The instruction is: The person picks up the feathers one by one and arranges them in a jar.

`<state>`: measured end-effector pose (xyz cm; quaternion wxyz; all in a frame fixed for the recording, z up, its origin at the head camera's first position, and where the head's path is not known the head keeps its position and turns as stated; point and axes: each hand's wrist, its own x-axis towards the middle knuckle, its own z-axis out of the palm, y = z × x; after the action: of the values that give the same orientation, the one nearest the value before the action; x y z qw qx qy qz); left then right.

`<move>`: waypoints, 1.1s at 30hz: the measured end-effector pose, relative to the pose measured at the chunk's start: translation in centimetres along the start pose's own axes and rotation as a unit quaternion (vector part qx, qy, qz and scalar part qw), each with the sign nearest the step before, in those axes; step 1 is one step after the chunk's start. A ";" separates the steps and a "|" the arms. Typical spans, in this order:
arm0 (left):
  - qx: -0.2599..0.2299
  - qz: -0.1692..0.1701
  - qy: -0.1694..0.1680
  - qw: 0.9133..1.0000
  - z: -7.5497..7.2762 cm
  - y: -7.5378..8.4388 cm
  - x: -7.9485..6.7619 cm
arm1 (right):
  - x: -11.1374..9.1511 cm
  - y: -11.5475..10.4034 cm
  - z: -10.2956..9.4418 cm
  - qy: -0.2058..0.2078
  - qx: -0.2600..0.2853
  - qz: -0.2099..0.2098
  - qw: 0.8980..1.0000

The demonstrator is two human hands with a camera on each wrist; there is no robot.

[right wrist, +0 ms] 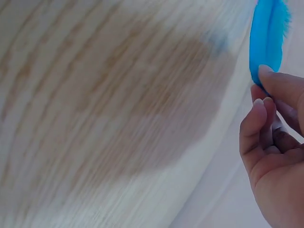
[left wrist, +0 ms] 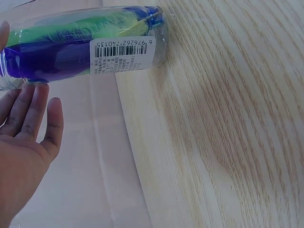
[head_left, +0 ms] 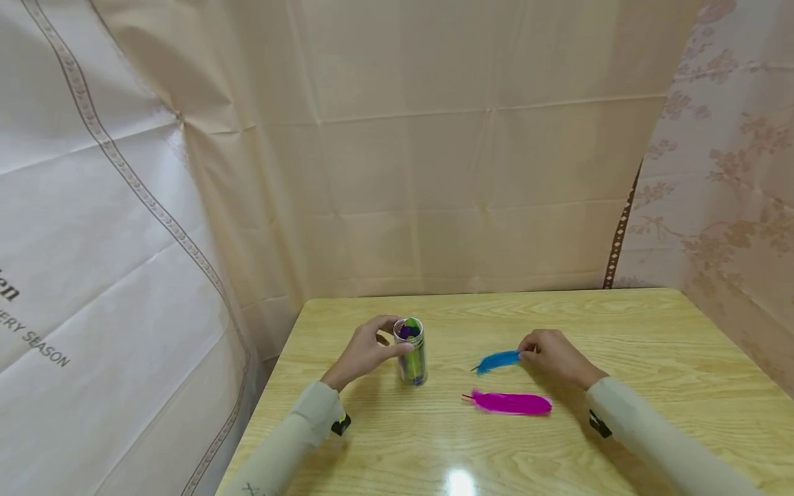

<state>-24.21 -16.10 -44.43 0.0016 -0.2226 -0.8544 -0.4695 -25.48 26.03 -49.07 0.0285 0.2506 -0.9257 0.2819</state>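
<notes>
Upright on the table stands a clear jar [head_left: 412,362] with green and purple feathers inside; a barcode label [left wrist: 123,54] shows on its side in the left wrist view. My left hand [head_left: 367,351] holds it near the rim, thumb on one side and fingers on the other. Between thumb and fingertip, my right hand [head_left: 561,358] pinches one end of a blue feather [head_left: 498,361], whose quill points left toward the jar. The right wrist view shows that pinch on the blue feather [right wrist: 268,38] closely. A magenta feather [head_left: 511,403] lies on the table, nearer the front.
The wood-grain table [head_left: 651,344] has its back edge against a beige hanging cloth [head_left: 484,172]. A white printed cloth [head_left: 112,275] hangs at the left, and a floral one [head_left: 738,172] at the right. Light glares off the table near the front.
</notes>
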 end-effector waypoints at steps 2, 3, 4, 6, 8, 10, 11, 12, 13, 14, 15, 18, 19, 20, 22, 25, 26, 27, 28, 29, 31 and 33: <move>0.000 -0.001 0.000 1.000 0.0 0.0 0.0 | 0.1 -0.1 -0.2 0.009 0.004 -0.001 1.000; -0.001 0.000 -0.001 1.000 0.0 0.1 0.0 | 0.1 -0.1 -0.2 0.015 0.005 0.002 1.000; -0.001 0.001 -0.001 1.000 0.0 0.1 0.0 | 0.1 -0.1 -0.3 0.020 0.005 0.002 1.000; -0.002 0.001 0.000 1.000 -0.1 0.1 0.0 | 0.1 -0.2 -0.5 0.034 0.005 0.000 0.999; -0.005 0.003 0.000 1.000 -0.1 0.2 0.0 | 0.1 -0.3 -0.6 0.045 0.008 -0.006 0.999; -0.007 0.003 0.001 1.000 -0.1 0.3 0.0 | 0.1 -0.3 -0.8 0.057 0.014 -0.009 0.998; -0.008 0.003 0.001 1.000 -0.1 0.3 0.0 | 0.2 -0.4 -0.9 0.062 0.018 -0.011 0.998; -0.007 0.003 0.001 1.000 -0.1 0.3 0.0 | 0.2 -0.4 -0.9 0.066 0.021 -0.012 0.998; -0.006 0.003 0.001 1.000 -0.1 0.2 0.0 | 0.2 -0.5 -1.0 0.069 0.024 -0.013 0.997; -0.005 0.003 0.000 1.000 -0.1 0.2 0.0 | 0.2 -0.5 -1.1 0.072 0.025 -0.014 0.997; -0.003 0.002 -0.001 1.000 -0.1 0.2 0.0 | 0.2 -0.6 -1.1 0.075 0.027 -0.013 0.997; 0.003 0.001 -0.001 1.000 -0.1 0.2 0.0 | 0.3 -0.7 -1.3 0.081 0.027 -0.008 0.996; 0.004 0.000 -0.002 1.000 0.0 0.2 0.0 | 0.3 -0.7 -1.3 0.083 0.027 -0.007 0.996; 0.003 -0.001 -0.002 1.000 0.0 0.3 0.0 | 0.4 -0.8 -1.3 0.085 0.028 -0.006 0.996; 0.002 -0.001 -0.002 1.000 0.0 0.3 0.0 | 0.4 -0.9 -1.4 0.090 0.029 -0.006 0.996; -0.001 0.000 -0.001 1.000 0.0 0.3 -0.1 | 0.5 -1.3 -1.5 0.096 0.030 -0.007 0.995; -0.002 0.002 0.000 1.000 0.0 0.4 -0.1 | 0.5 -1.5 -1.6 0.097 0.030 -0.008 0.995; -0.002 0.003 0.000 1.000 0.0 0.4 -0.1 | 0.6 -1.6 -1.7 0.099 0.030 -0.007 0.995; -0.002 0.004 0.000 1.000 0.0 0.5 -0.1 | 0.6 -1.8 -1.8 0.100 0.030 -0.006 0.994; -0.003 0.004 0.001 1.000 0.0 0.5 -0.1 | 0.6 -2.0 -1.9 0.102 0.030 -0.005 0.994; -0.003 0.004 0.002 1.000 -0.1 0.6 -0.1 | 0.7 -2.2 -2.0 0.105 0.031 -0.006 0.994; -0.003 0.003 0.002 1.000 0.0 0.5 -0.1 | 0.8 -2.4 -2.1 0.111 0.031 -0.007 0.993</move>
<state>-23.91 -15.97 -44.05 0.0036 -0.2242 -0.8525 -0.4721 -25.16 25.09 -45.90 0.1249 0.2251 -0.9059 0.3362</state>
